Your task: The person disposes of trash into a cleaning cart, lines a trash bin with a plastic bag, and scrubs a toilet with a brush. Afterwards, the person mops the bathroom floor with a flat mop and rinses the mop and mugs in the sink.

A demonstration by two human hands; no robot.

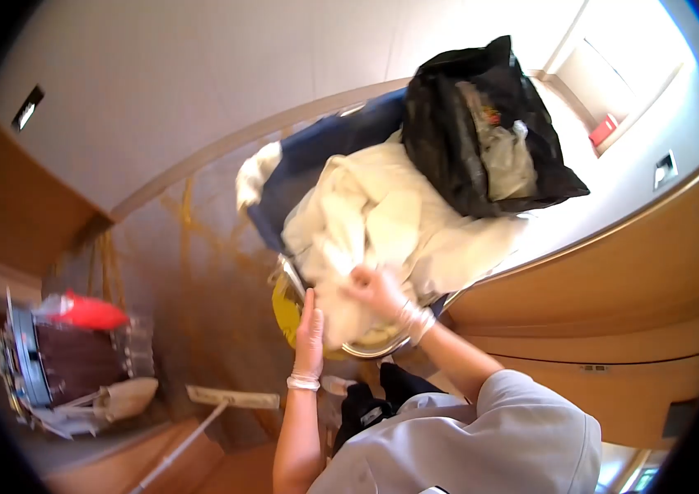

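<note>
A pile of white linen (pixel 382 198) fills the near part of a navy fabric cart (pixel 316 144) with a metal rim (pixel 357 352). My right hand (pixel 378 295), in a clear glove, is on the linen with its fingers curled in, closed on a fold of it; motion blurs the fingertips. My left hand (pixel 310 342), also in a clear glove, is upright at the cart's near left corner. Its fingers are straight, and it lies against the linen's edge without gripping. A black plastic bag (pixel 448 140) with clear plastic inside rests on top of the far right end.
A yellow item (pixel 284 313) hangs at the cart's left side. Further left stands a housekeeping caddy (pixel 77 362) with a red bag (pixel 90 313) on it. A flat mop (pixel 234 398) lies lower left. Wooden panelling (pixel 596 288) borders the right, a pale wall (pixel 226 66) the back.
</note>
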